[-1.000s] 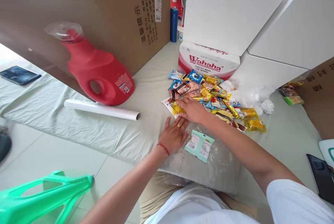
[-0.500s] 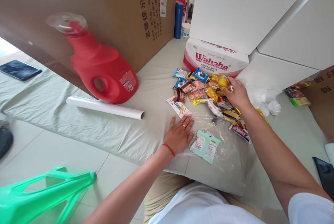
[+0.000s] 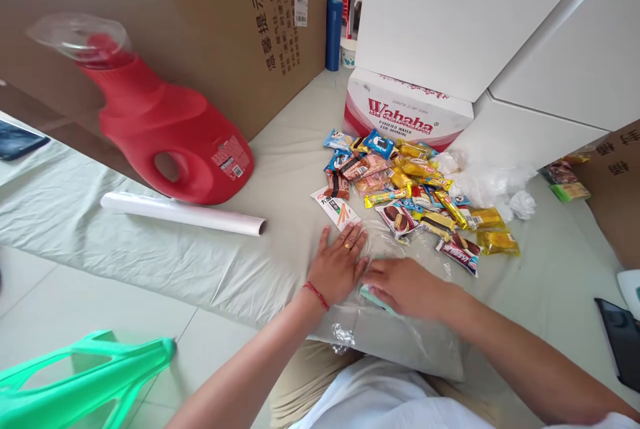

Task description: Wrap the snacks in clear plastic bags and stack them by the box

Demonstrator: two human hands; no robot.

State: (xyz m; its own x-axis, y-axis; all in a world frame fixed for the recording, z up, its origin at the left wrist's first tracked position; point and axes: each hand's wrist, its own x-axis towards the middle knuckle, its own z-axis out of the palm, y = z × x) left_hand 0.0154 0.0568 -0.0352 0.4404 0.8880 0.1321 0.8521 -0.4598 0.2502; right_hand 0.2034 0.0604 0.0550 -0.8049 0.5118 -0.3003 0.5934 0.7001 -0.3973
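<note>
We see the person's left hand (image 3: 337,266) lying palm down, its fingers extended and slightly apart, holding nothing that we can see. Its fingertips meet the lower edge of a flat white packet printed with dark characters and orange sticks (image 3: 334,209).

Just beside it, we find the right hand (image 3: 407,286) over a pale mint-green flat packet (image 3: 379,300), fingers bent and close together; we cannot tell whether they grip it. The green packet lies mostly hidden beneath that hand, near a thin clear plastic bag (image 3: 433,342) spread at the near edge of the pale grey-green cloth (image 3: 295,149).

Beyond both hands we see a loose pile of small, brightly coloured wrapped snacks (image 3: 400,179), in front of a red-and-white cardboard box marked "Wahaha" (image 3: 407,112). To the pile's right sits crumpled clear plastic (image 3: 493,182). To the left, we note a red plastic jug with a moulded handle (image 3: 180,122) and a long white roll (image 3: 183,213).
</note>
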